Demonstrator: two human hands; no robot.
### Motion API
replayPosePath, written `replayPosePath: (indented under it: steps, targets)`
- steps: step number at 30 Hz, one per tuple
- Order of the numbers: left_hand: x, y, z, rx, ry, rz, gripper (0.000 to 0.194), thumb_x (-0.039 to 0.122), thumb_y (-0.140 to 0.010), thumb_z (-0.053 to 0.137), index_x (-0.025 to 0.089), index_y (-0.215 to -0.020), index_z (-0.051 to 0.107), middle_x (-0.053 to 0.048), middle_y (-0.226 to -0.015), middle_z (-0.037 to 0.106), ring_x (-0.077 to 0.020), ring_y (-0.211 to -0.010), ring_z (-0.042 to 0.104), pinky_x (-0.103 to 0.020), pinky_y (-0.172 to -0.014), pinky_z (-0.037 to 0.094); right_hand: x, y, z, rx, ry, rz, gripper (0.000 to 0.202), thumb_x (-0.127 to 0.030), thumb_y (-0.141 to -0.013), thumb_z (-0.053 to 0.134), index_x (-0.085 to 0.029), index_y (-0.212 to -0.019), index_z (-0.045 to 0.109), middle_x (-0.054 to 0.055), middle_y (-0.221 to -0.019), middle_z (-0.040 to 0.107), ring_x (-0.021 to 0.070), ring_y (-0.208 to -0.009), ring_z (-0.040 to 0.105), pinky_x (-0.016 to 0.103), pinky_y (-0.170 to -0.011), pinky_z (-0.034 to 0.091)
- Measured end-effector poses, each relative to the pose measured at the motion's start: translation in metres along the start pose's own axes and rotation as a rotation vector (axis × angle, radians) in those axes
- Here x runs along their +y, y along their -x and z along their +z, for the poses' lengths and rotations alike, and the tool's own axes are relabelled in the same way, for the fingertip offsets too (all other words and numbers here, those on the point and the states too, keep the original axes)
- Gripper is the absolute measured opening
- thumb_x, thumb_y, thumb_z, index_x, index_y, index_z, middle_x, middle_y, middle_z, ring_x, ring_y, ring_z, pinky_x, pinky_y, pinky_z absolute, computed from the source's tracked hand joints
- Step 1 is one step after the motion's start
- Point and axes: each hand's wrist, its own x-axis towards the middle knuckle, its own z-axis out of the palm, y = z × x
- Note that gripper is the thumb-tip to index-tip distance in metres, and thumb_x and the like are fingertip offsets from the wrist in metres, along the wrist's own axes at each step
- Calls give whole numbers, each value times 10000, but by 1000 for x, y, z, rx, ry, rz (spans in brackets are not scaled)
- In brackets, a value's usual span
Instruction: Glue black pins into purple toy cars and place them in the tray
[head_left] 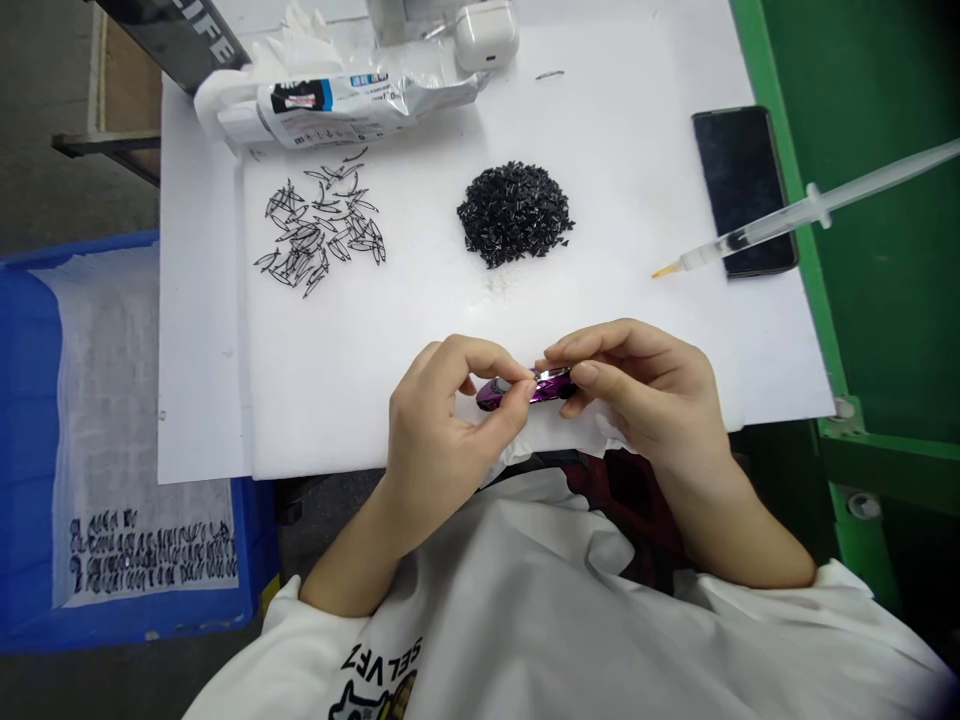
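Pinching a small purple toy car [525, 389] between both hands at the near edge of the counter [600, 330]. Left hand [442, 420] grips the car's left end w/ thumb and fingertips closed on it; right hand [637, 385] clamps the right end the same way. Car held just above the white surface, roughly level.

Risks from here, as I judge them:
- Car is tiny and glossy, grip is fingertip-only, so a twist could pop it out. It sits right at the near edge, so a drop likely lands in the lap or on the floor, not the counter.
- Black bits pile [514, 212] sits far of the hands, centre. A forward reach or sleeve sweep could scatter it.
- Thin black strips [322, 225], far left, lie loose and spread; easily brushed around or mixed w/ the pile.
- Syringe [787, 220] lies far right w/ its body across the phone [742, 190], tip pointing at the counter. An elbow bump could roll it; leakage can't be judged.
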Motion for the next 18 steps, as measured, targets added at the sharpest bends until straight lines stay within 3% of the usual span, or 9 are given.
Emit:
replayPosePath:
  steps: [5,18]
  targets:
    - [1,6,-10,-47,-196,-11,113,132,-792,613,231,-813,562,39,-784,636,-135,-734,584,-286,-635,479,0,1,0,6,-45,-10,98,-281,-833,613,-246,-920,641,4,-868,683,162,-844,682,189,-493,572]
    - [8,5,-9,-97,-254,-29,172,82,-771,597,241,-801,535,61,-756,626,-135,-751,548,-274,-645,462,0,1,-1,-28,-53,-28,101,-281,-856,571,-237,-909,646,10,-861,681,167,-855,674,208,-509,571]
